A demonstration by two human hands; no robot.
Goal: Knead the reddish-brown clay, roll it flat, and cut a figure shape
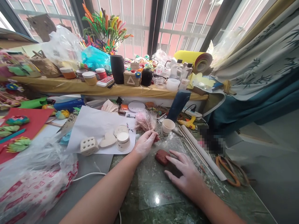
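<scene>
My left hand (145, 145), dusted with white powder, is closed, with its fingers curled together at the near end of a clear plastic bag (146, 121) with pinkish contents. What its fingers hold, if anything, is hidden. My right hand (184, 172) is also whitened, its fingers spread, one fingertip at the edge of a reddish-brown block of clay (162, 157). The block lies on a clear sheet (149, 186) on the dark green tabletop. Just beyond the hands stands a small white paper cup (168, 125).
Left of my hands, white paper (93, 124) carries a large pale die (89, 146), a heart-shaped piece (107, 140) and a small lidded tub (123, 140). On the right lie a white roller (203, 152), thin sticks and orange-handled scissors (227, 171). A dark blue cylinder (178, 105) stands behind.
</scene>
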